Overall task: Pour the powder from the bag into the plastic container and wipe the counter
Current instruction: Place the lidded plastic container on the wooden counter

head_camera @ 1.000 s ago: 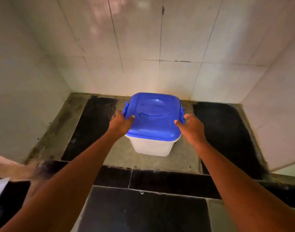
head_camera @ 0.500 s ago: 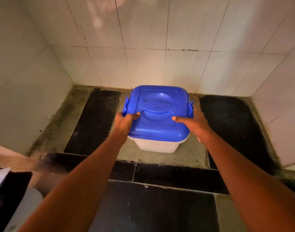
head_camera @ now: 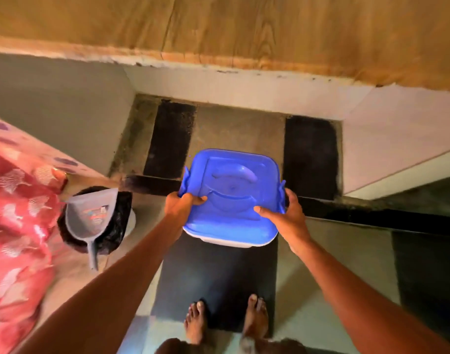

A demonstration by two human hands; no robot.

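Observation:
I hold a white plastic container with a blue clip-on lid in the air above the floor, in front of a tiled alcove. My left hand grips its left edge, thumb on the lid. On the container's right edge, by the side clip, is my right hand, gripping it. The lid is closed. No powder bag is in view.
A wooden counter edge runs across the top, above the alcove. A grey plastic dustpan lies on a dark round object at the left, beside red patterned fabric. My bare feet stand on black and grey floor tiles.
I have lifted the container off the alcove floor and pulled it out toward me. The view has tilted down, and the floor, my feet and the dustpan now show.

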